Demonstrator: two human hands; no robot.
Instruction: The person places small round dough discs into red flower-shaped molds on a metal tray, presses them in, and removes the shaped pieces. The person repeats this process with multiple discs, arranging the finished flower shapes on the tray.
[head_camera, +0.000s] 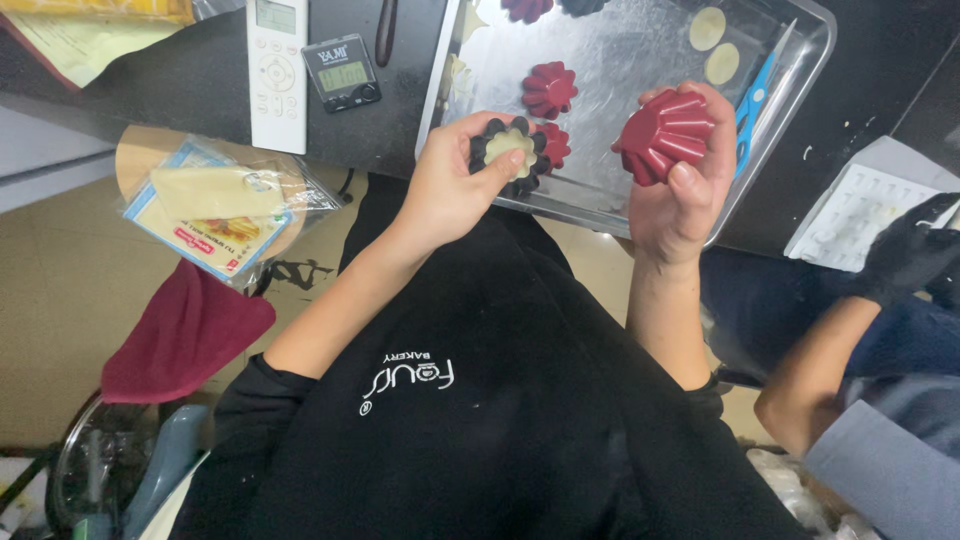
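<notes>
The left hand (445, 190) pinches a black fluted tart mould (508, 155) lined with a pale disc of dough, thumb pressed into the dough at the mould's near edge, just over the near rim of the metal tray (620, 205). The right hand (680, 190) is closed around a dark red fluted mould (665, 132), held above the tray's near right part.

The thin dough could tear or thin unevenly if the thumb presses too hard at one flute. The black mould hangs partly past the tray rim, so a slipped pinch would likely drop it onto the black apron (480, 400) rather than the tray.

The black mould's open mouth faces up toward the camera; being round, it has no clear long axis. The red mould is tilted, its narrower base pointing up and toward the tray's middle, its axis running obliquely from the palm.
</notes>
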